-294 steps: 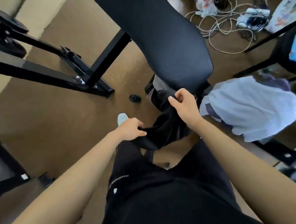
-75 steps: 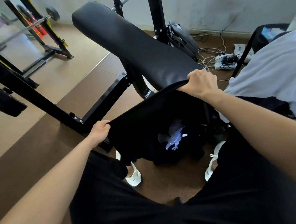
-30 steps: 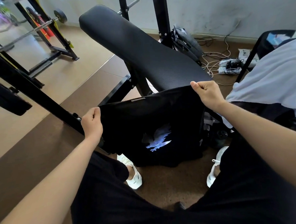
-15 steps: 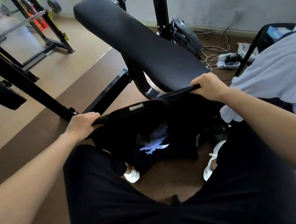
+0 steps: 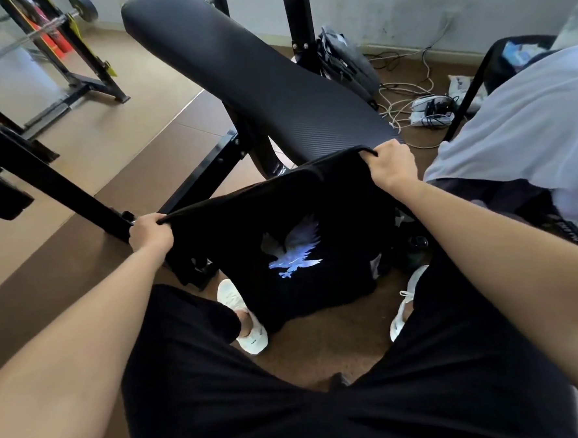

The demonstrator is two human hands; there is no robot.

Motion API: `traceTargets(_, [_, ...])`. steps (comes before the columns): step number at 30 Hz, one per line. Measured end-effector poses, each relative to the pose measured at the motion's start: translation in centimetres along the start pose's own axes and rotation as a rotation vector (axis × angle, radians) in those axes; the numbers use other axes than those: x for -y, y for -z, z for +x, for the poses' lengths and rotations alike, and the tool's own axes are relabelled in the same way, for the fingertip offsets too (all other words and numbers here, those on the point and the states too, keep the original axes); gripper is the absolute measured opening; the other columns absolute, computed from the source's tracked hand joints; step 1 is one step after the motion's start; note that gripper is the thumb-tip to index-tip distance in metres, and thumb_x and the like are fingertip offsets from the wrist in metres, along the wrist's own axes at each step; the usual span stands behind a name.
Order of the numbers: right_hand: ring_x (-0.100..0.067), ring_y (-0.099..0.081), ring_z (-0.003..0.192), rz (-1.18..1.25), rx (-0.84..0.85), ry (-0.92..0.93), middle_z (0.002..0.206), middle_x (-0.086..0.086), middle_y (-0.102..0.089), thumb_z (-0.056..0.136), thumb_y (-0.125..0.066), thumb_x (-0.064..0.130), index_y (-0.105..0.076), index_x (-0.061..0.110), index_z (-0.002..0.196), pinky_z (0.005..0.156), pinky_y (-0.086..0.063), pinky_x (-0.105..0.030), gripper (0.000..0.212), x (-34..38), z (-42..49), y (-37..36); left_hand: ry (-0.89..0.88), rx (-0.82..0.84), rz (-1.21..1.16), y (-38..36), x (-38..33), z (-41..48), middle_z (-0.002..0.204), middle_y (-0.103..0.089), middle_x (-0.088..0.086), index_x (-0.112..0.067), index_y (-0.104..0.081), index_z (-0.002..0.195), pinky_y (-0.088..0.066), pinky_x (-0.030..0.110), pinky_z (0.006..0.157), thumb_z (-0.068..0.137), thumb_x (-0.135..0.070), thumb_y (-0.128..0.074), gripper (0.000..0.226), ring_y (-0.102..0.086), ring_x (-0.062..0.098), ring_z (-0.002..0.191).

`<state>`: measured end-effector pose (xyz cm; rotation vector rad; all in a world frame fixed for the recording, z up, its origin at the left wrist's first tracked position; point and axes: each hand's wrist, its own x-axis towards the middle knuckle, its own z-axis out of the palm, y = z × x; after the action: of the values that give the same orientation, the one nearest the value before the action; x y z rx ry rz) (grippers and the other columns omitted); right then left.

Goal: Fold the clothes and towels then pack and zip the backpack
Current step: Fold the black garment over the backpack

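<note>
Black fabric fills the middle of the view: a black T-shirt [image 5: 247, 221] with a pale blue-white eagle print [image 5: 294, 249], held up in the air in front of the seated person's knees. The left hand [image 5: 150, 231] is clenched round one end of the shirt's top edge and the right hand [image 5: 392, 165] round the other. The two fists are well apart, so the edge between them is drawn almost taut.

The right fist sits higher, just at the near end of the black padded weight bench [image 5: 255, 72]. The left fist is off the pad's left side, close to a black steel frame bar [image 5: 59, 185]. Holding the shirt wide like this probably lets the cloth fall open and flat, ready to be laid along the pad for folding.

The shirt looks limp and thin. Its body hangs in a slack sheet, print towards the camera, and the lower hem drops near the white shoes [image 5: 243, 319] on the brown floor [image 5: 322, 345]. One sleeve droops below the left fist.

A pale lavender-white garment [image 5: 519, 130] lies heaped past the bench's right side, not yet folded. A grey fabric bag [image 5: 345, 59], likely the backpack, leans against the bench upright near a tangle of white cables [image 5: 409, 99].
</note>
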<state>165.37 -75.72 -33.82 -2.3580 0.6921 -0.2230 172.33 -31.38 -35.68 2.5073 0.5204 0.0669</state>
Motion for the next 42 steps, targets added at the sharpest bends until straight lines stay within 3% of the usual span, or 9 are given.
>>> traceTargets(4, [-0.044, -0.062, 0.098, 0.004, -0.039, 0.012, 0.096, -0.024, -0.067, 0.097, -0.057, 0.046, -0.071, 0.003, 0.087, 0.076, -0.042, -0.039, 0.046, 1.0, 0.8, 0.6, -0.017, -0.051, 0.007, 1.1, -1.2, 0.3, 0.114, -0.074, 0.017, -0.011, -0.076, 0.115, -0.055, 0.042, 0.092, 0.100, -0.020, -0.061, 0.023, -0.068, 0.039, 0.104])
traceTargets(10, [-0.033, -0.052, 0.081, 0.023, 0.043, 0.082, 0.079, -0.017, -0.056, 0.104, -0.052, 0.038, -0.058, 0.004, 0.074, 0.069, -0.032, -0.035, 0.045, 1.5, 0.8, 0.6, -0.545, 0.005, 0.203, 1.5, -2.4, -0.7, 0.086, -0.071, 0.022, -0.002, -0.071, 0.093, -0.038, 0.041, 0.068, 0.109, -0.028, -0.048, 0.039, -0.063, 0.043, 0.081])
traceTargets(15, [-0.030, -0.052, 0.075, 0.095, 0.050, -0.059, 0.063, -0.011, -0.048, 0.100, -0.058, 0.031, -0.046, 0.007, 0.059, 0.066, -0.034, -0.035, 0.049, 0.2, 1.3, 2.6, -0.430, -0.054, 0.143, 2.2, -1.9, 0.5, 0.087, -0.070, 0.018, -0.008, -0.071, 0.091, -0.044, 0.043, 0.072, 0.108, -0.031, -0.046, 0.038, -0.064, 0.043, 0.087])
traceTargets(18, [-0.027, -0.055, 0.076, 0.327, 0.142, -0.192, 0.086, -0.013, -0.057, 0.100, -0.061, 0.027, -0.058, 0.008, 0.083, 0.057, -0.046, -0.035, 0.025, 0.0, 1.1, 3.4, -0.457, -0.001, 0.213, 2.9, -2.2, 0.6, 0.077, -0.065, 0.013, -0.018, -0.057, 0.072, -0.042, 0.041, 0.065, 0.107, -0.034, -0.048, 0.039, -0.063, 0.041, 0.081])
traceTargets(22, [-0.021, -0.057, 0.076, 0.578, 0.281, -0.341, 0.109, -0.012, -0.057, 0.106, -0.053, 0.019, -0.057, 0.008, 0.104, 0.053, -0.053, -0.034, 0.012, 0.6, 0.5, 4.3, -0.423, 0.138, 0.382, 4.0, -3.1, 1.7, 0.090, -0.071, 0.018, -0.011, -0.069, 0.088, -0.044, 0.040, 0.065, 0.107, -0.036, -0.047, 0.038, -0.064, 0.041, 0.086])
traceTargets(27, [-0.037, -0.066, 0.081, 1.027, 0.352, -0.513, 0.124, -0.021, -0.057, 0.110, -0.041, 0.014, -0.048, -0.002, 0.133, 0.044, -0.057, -0.029, 0.029, 1.0, -0.1, 3.9, 0.217, 0.533, -0.360, 4.8, -5.3, 0.0, 0.086, -0.058, 0.011, -0.008, -0.058, 0.103, -0.046, 0.015, 0.038, 0.110, -0.023, -0.045, 0.021, -0.066, 0.017, 0.049])
traceTargets(32, [-0.050, -0.066, 0.098, 1.414, 0.383, -0.558, 0.133, -0.032, -0.053, 0.110, -0.034, 0.007, -0.041, -0.008, 0.139, 0.063, -0.063, -0.045, 0.034, 0.7, -1.2, 2.2, 0.470, 0.704, -1.043, 3.9, -5.3, 0.3, 0.106, -0.075, 0.016, -0.001, -0.053, 0.127, -0.060, 0.020, 0.060, 0.113, -0.021, -0.031, 0.033, -0.071, 0.023, 0.100])
traceTargets(37, [-0.035, -0.071, 0.110, 1.038, 0.496, -0.276, 0.115, -0.015, -0.067, 0.096, -0.044, -0.015, -0.059, 0.004, 0.112, 0.080, -0.063, -0.041, 0.029, -0.3, -2.6, 1.3, 0.381, 0.722, -1.066, 2.2, -4.8, -0.9, 0.117, -0.065, 0.014, -0.001, -0.056, 0.114, -0.058, 0.017, 0.066, 0.109, -0.004, -0.035, 0.022, -0.064, 0.023, 0.113])
traceTargets(42, [-0.021, -0.075, 0.087, 0.499, 0.245, -0.017, 0.101, -0.011, -0.073, 0.085, -0.064, -0.017, -0.067, 0.016, 0.098, 0.060, -0.062, -0.032, 0.035, -1.0, -3.1, 0.4, 0.079, 0.348, -0.674, 0.6, -4.0, -1.3, 0.096, -0.067, 0.016, -0.004, -0.070, 0.102, -0.059, 0.034, 0.094, 0.085, 0.020, -0.063, 0.030, -0.067, 0.026, 0.092])
